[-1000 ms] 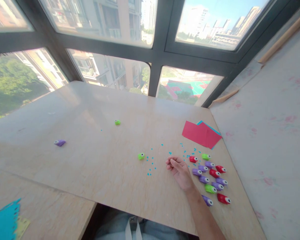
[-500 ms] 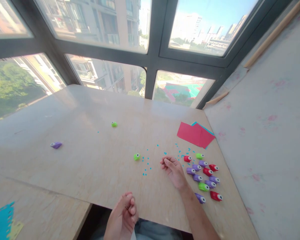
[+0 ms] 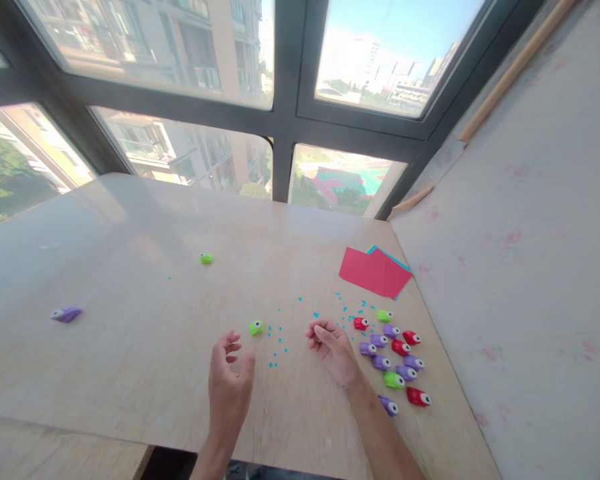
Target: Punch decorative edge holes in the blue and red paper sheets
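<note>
My left hand (image 3: 229, 380) hovers above the wooden table (image 3: 145, 347) with its fingers apart and curved, holding nothing, just short of a small green punch (image 3: 256, 327). My right hand (image 3: 333, 347) rests on the table with the fingers loosely curled, and nothing shows in it. Right of that hand lies a cluster of several red, purple and green punches (image 3: 393, 357). Tiny blue paper bits (image 3: 280, 343) are scattered between the two hands and around the cluster.
Another green punch (image 3: 207, 259) lies farther back and a purple punch (image 3: 67, 314) at the far left. Red and blue paper sheets (image 3: 374, 271) sit near the right edge. Windows stand behind the table and a wall panel (image 3: 525, 267) to the right.
My left hand came up from below the table edge and moved forward toward the near green punch, its fingers spreading. The right hand stayed put. The view shifted rightward.
</note>
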### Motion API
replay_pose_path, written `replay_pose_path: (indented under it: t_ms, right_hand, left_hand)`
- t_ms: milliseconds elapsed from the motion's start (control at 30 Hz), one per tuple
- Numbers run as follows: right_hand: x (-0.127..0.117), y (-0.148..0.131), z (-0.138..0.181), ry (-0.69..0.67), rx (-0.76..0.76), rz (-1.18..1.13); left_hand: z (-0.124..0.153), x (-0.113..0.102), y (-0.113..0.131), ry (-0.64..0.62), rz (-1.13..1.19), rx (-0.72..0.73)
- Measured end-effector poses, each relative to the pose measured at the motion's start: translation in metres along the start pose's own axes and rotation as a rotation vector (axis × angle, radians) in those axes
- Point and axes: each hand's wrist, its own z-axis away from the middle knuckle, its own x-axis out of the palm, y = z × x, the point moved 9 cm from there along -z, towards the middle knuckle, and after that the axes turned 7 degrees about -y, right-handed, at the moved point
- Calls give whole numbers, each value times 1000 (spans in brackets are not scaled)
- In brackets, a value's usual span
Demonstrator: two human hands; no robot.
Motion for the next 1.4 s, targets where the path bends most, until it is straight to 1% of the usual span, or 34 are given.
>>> replay_pose_path:
  t_ms: [67,133,200,300,433,500,567,633,700,767,833,900,933,967,1033,1100,1167,1267,1333,1400]
  right_hand:
    - [-2,0,0,11,-1,0]
    - [-3,0,1,19,-5,6]
    - [-4,0,1,30,-13,16]
    - [-4,-1,2,55,-36,41]
    - [0,-8,11,93,-57,116]
    - [5,-17,18,94,-53,187]
    - [10,-35,26,89,-71,261]
    - [14,-60,30,84,-113,345]
    - [12,-87,27,97,-150,456]
    - [2,-114,15,121,-180,645]
    - [-11,-135,-8,141,-181,934]
    - [-27,-152,-35,192,-164,1337]
    - [-34,-159,-49,227,-138,1587]
    - [-44,-164,-62,257,-118,1676]
    - [-62,-171,-82,287,-76,1782]
    - [-75,-171,-95,268,-9,1881]
    - [-85,-168,-102,228,71,1962]
    - [-93,-161,-105,150,170,2066]
    - [-93,-158,-105,99,209,2132]
    - [-91,-156,-106,51,234,2195]
  left_hand:
    - [-11,3,2,36,-165,122]
    - [-19,10,3,30,-300,213]
    - [-25,18,4,5,-409,274]
    - [-28,26,6,-32,-526,318]
    - [-29,29,10,-66,-571,338]
    - [-28,29,12,-83,-555,356]
    - [-27,30,14,-105,-534,372]
    - [-27,31,14,-122,-519,376]
    - [-27,31,15,-131,-511,368]
    - [-28,31,15,-140,-506,361]
    - [-28,30,16,-144,-493,360]
    - [-28,29,16,-145,-463,360]
    - [-28,28,16,-147,-438,359]
    - [-28,28,15,-151,-406,355]
    - [-29,25,11,-146,-304,334]
    - [-31,18,2,-103,-144,278]
    - [-34,9,-11,-32,76,180]
    - [-36,-3,-30,50,487,32]
    - [-39,-4,-38,39,768,-42]
    - [-42,0,-42,-21,1004,-124]
